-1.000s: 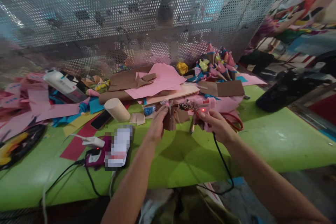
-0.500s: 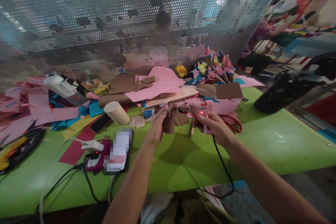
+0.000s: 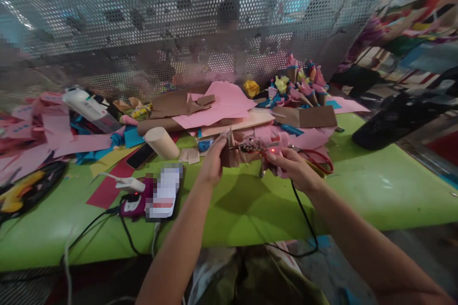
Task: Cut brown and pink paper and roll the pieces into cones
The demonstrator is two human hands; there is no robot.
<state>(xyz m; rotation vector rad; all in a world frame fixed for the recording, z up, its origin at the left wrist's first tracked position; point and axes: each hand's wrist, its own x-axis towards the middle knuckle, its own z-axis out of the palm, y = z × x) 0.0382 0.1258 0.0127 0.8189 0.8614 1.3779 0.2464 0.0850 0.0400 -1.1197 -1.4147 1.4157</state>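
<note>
My left hand (image 3: pixel 213 163) pinches a folded piece of brown paper (image 3: pixel 232 156) above the green table (image 3: pixel 236 219). In my right hand (image 3: pixel 296 167) is a pink hot glue gun (image 3: pixel 279 141) with a red light glowing on its side. Its nozzle, coated in messy dark and shiny residue, points left and reaches the brown paper; whether it touches cannot be made out. A black cord (image 3: pixel 304 214) runs down from the gun's handle. Red-handled scissors (image 3: pixel 324 162) lie just behind my right hand.
Pink paper sheets (image 3: pixel 218 105) and small paper cones (image 3: pixel 307 88) pile along the perforated metal panel (image 3: pixel 161 24). To the left are a cardboard tube (image 3: pixel 161 143), a phone (image 3: pixel 165 193), and a purple power strip (image 3: pixel 132 205) with cords. A black bottle (image 3: pixel 379 126) leans at right.
The brown paper has turned in my left hand, and the pink bit at its top no longer shows. The glue gun stays close to it. My view has shifted slightly down and left.
</note>
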